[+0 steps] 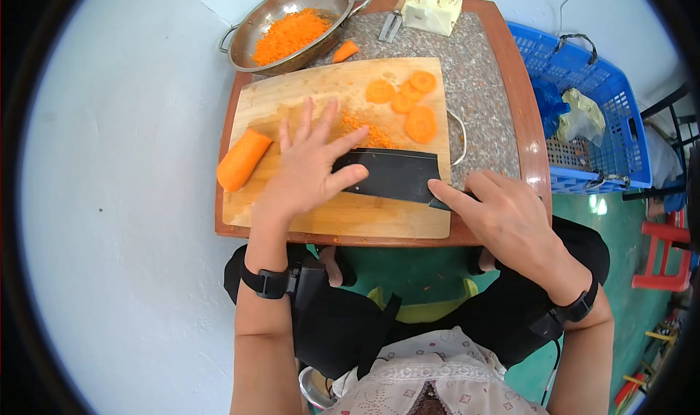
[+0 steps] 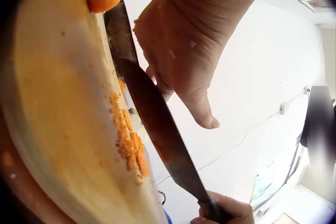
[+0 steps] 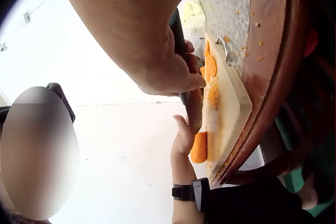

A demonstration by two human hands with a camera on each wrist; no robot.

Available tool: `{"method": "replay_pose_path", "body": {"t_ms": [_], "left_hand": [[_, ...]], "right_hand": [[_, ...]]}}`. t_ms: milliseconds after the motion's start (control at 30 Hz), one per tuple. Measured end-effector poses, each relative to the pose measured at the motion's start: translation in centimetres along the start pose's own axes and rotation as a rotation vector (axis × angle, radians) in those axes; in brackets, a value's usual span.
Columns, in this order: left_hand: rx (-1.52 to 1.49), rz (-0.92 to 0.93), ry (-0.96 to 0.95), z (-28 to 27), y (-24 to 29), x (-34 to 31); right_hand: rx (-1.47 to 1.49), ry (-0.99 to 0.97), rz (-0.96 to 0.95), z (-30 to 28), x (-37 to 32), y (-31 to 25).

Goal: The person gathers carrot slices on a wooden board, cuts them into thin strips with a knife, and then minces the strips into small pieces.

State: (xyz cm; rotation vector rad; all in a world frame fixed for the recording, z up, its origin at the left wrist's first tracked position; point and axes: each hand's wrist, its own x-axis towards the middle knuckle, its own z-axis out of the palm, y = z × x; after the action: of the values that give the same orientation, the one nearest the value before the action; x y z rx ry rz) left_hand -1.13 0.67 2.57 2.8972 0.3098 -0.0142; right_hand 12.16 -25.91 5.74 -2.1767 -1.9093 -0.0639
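Observation:
My right hand (image 1: 503, 214) grips the handle of a dark cleaver (image 1: 397, 176), thumb at the heel of the blade. The blade lies across the wooden cutting board (image 1: 408, 224), tilted in the left wrist view. My left hand (image 1: 310, 163) is spread wide near the blade's far end, thumb overlapping the blade in the head view. Finely chopped carrot (image 1: 370, 134) lies just beyond the cleaver's edge, and several round carrot slices (image 1: 421, 125) sit at the board's far right. A thick carrot piece (image 1: 243, 160) rests at the board's left edge.
A two-handled metal pan (image 1: 251, 21) with chopped carrot (image 1: 292, 36) stands behind the board. Near it are a carrot end (image 1: 345, 51), a peeler (image 1: 391, 25) and a tissue pack (image 1: 433, 8). To the right stand a blue basket (image 1: 634, 141) and a red stool (image 1: 660, 258).

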Motion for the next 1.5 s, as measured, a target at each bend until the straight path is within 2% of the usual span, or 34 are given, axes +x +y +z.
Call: {"method": "replay_pose_path", "body": {"t_ms": [100, 200, 300, 400, 500, 633, 733, 833, 900, 933, 1000, 1133, 1233, 1333, 1500], "left_hand": [[-0.102, 0.026, 0.069, -0.9, -0.2, 0.0], [-0.094, 0.192, 0.059, -1.0, 0.8, -0.2], [-0.046, 0.241, -0.002, -0.9, 1.8, -0.7], [-0.081, 0.066, -0.058, 0.0, 0.6, -0.5], [-0.100, -0.043, 0.038, -0.3, -1.6, -0.6], [-0.214, 0.011, 0.118, -0.8, -2.2, -0.8], [-0.222, 0.197, 0.073, -0.9, -0.4, -0.8], [-0.076, 0.153, -0.042, -0.8, 1.1, -0.9], [-0.093, 0.013, 0.053, -0.2, -0.8, -0.8], [-0.103, -0.055, 0.101, -0.1, -1.8, -0.7], [-0.270, -0.043, 0.238, -0.4, -2.9, -0.6], [-0.613, -0.154, 0.374, 1.5, -3.0, 0.8], [-0.385, -0.173, 0.465, 4.0, -2.5, 2.3], [-0.209, -0.172, 0.557, 5.0, -2.8, 4.2], [-0.212, -0.170, 0.488, 5.4, -2.9, 5.3]], "right_hand": [[-0.004, 0.020, 0.005, -0.1, -0.3, 0.2], [0.000, 0.033, 0.027, 0.1, -0.5, 0.3], [-0.020, 0.031, 0.033, 0.1, -0.7, 0.4], [-0.020, 0.026, 0.053, -0.2, -0.9, 0.5], [-0.021, 0.057, 0.055, -0.4, -1.1, 0.7], [-0.054, 0.057, 0.067, -0.6, -1.5, 0.8], [-0.058, 0.054, 0.069, -0.6, -1.7, 0.6], [-0.040, 0.038, 0.074, -0.6, -2.0, 0.4], [-0.006, -0.001, 0.090, -1.3, -2.1, 0.3], [0.069, 0.028, 0.104, -1.5, -2.3, 0.4], [0.211, 0.087, 0.141, -1.8, -3.0, 0.5], [0.953, 0.081, 0.752, -1.7, -5.6, -1.5], [1.394, 0.184, 1.004, 1.7, -8.4, -3.6], [1.607, 0.307, 1.122, 3.1, -9.1, -7.1], [1.697, 0.287, 1.135, 4.8, -9.8, -10.0]]}}
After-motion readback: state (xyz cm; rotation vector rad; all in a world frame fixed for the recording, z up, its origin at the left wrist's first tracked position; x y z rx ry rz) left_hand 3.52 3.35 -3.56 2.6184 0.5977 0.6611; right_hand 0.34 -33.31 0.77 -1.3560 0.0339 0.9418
